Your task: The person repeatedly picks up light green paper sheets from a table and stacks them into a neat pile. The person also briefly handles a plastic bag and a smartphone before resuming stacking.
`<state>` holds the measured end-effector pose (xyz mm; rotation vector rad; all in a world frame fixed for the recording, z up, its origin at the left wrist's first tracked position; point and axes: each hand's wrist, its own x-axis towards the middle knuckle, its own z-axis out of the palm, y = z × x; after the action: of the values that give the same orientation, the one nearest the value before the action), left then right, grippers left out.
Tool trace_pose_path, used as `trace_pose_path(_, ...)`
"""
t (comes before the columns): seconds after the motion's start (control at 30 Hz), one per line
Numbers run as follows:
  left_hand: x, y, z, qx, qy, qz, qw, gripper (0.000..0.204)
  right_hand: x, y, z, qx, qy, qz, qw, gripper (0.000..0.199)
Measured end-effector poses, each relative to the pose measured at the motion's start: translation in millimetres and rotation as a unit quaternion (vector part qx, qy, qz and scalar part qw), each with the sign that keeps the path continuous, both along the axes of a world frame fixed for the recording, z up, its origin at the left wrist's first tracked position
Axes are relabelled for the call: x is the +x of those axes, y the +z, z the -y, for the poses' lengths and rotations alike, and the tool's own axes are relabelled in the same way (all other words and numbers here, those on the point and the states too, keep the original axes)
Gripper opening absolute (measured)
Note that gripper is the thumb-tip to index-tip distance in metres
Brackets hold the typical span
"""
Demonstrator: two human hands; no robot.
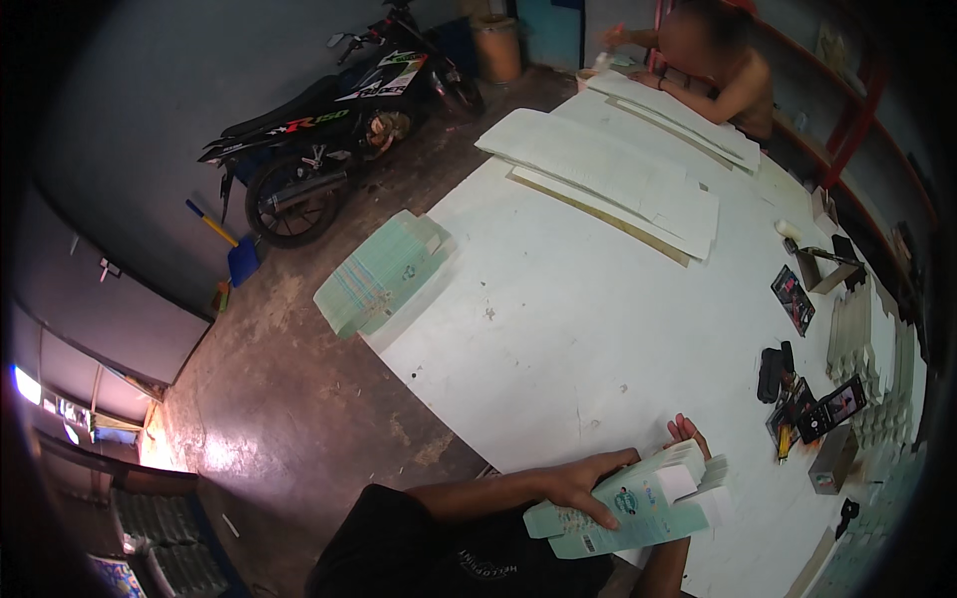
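Note:
A fanned stack of flat, pale green printed cartons (628, 508) is held over the near edge of the white table (518, 329), in front of my body. My left hand (588, 486) grips its left side, thumb across the front face and fingers behind. My right hand (688, 435) is behind the stack, against its back. Only its fingertips show past the far edge; the cartons hide the palm. White end flaps (684, 474) stick out at the stack's right. Another pile of green cartons (387, 271) lies at the table's left edge.
Large white sheets (608, 179) lie in piles across the far table. A person (733, 90) works at the far end. Phones (832, 409), a black case (773, 374) and small boxes sit along the right. A motorcycle (339, 125) and a blue dustpan (242, 261) stand at the left wall.

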<state>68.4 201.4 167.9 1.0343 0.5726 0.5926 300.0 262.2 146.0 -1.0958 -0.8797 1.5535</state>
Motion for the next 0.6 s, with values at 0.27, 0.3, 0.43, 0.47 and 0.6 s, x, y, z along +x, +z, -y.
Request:
trace_pose_path(0.27, -28.0, 11.7, 0.8, 0.042, 0.232, -0.020, 0.972, 0.098, 45.1, 28.0, -11.7, 0.111, 0.087, 0.068, 0.988, 0.088)
trace_pose_path(0.3, -27.8, 15.4, -1.8, 0.055, 0.254, -0.036, 0.965, 0.084, 46.0, 48.6, -8.7, 0.099, 0.106, 0.069, 0.987, 0.098)
trace_pose_path(0.43, -24.9, 30.6, -13.7, 0.126, 0.234, -0.102, 0.959, 0.079, 33.2, 112.0, -11.2, 0.120, 0.184, 0.121, 0.968, 0.121)
trace_pose_path(0.47, -25.3, 34.6, -13.1, 0.148, 0.219, -0.131, 0.956, 0.079, 31.1, 118.6, -15.4, 0.141, 0.205, 0.143, 0.958, 0.123)
trace_pose_path(0.6, -25.0, 40.4, -10.9, 0.208, 0.183, -0.189, 0.942, 0.079, 27.7, 139.1, -24.2, 0.175, 0.271, 0.180, 0.929, 0.112)
